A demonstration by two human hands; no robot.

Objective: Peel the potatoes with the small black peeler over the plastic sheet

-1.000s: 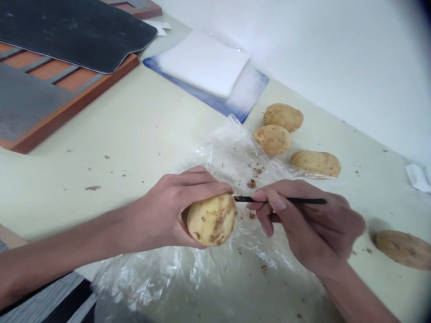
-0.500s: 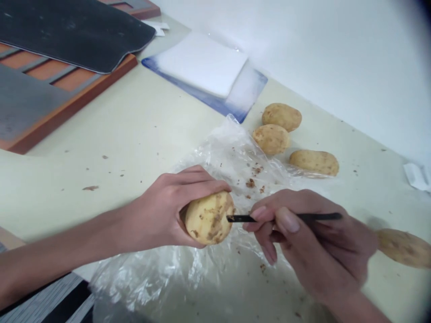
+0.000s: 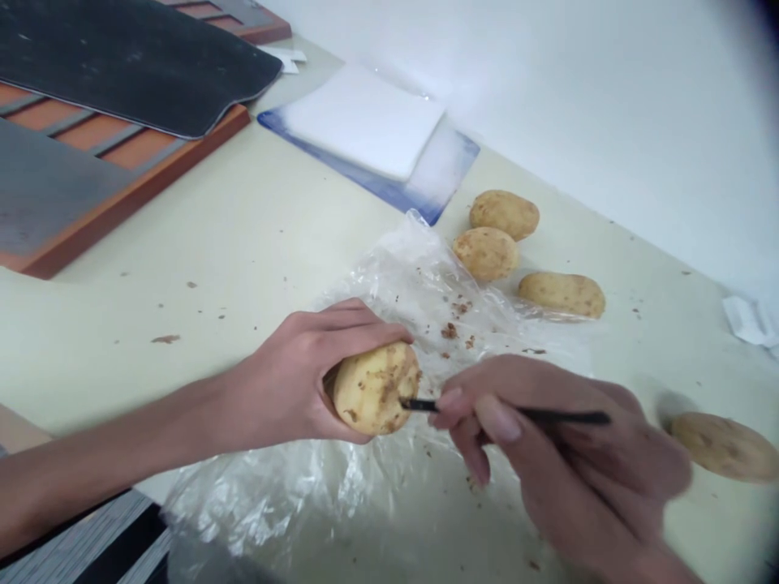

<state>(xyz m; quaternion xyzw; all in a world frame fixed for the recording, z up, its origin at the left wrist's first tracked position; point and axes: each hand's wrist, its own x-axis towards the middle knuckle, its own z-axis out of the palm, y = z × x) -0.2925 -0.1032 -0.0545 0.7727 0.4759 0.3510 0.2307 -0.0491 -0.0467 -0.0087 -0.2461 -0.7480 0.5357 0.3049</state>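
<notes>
Yellow, brown-flecked potato [image 3: 370, 388] sits gripped in the left hand [image 3: 298, 373], fingers curving from twelve o'clock round nine to six. The right hand [image 3: 565, 454] pinches a black tool [image 3: 419, 404], tip at the potato's four o'clock; three loose potatoes [image 3: 485, 253] lie toward two.

A dark mat [image 3: 139, 69] lies across an orange-edged board [image 3: 61, 191].

The potato [image 3: 372, 391] at centre was pale yellow with brown blotches, the slim tool [image 3: 421, 405] black. Potatoes [image 3: 561, 295] at right were tan, flecked darker. Upper left, the mat [image 3: 134, 69] was black, the board [image 3: 146, 185] orange and grey; top centre, the pad [image 3: 365, 122] was white, the sheet [image 3: 438, 174] blue-edged.
</notes>
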